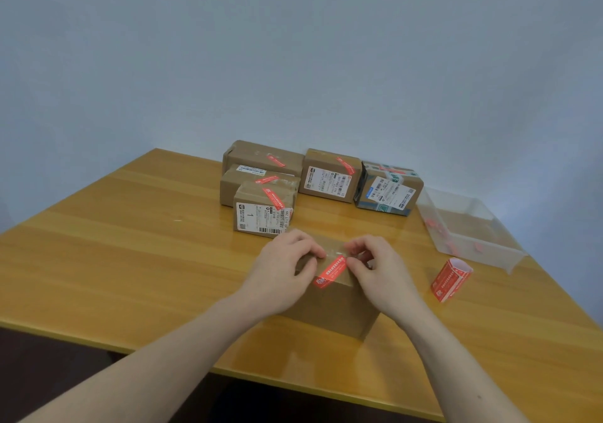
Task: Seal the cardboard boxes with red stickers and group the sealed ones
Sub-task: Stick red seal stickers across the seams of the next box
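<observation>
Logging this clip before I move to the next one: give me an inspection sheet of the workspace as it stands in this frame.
Surface: wooden table, glossy, set against a pale wall.
Job's things: cardboard box in front of the person, red sticker lying diagonally across its top seam; five stickered boxes grouped at the back; sticker roll lying to the right.
Clutter: clear plastic tray at the right edge, a few red scraps inside.
Grippers: left hand and right hand both rest on the box top, fingertips at the sticker's sides.
Cables: nothing seen.
Surroundings: bare wall; dark floor below the table edge.
</observation>
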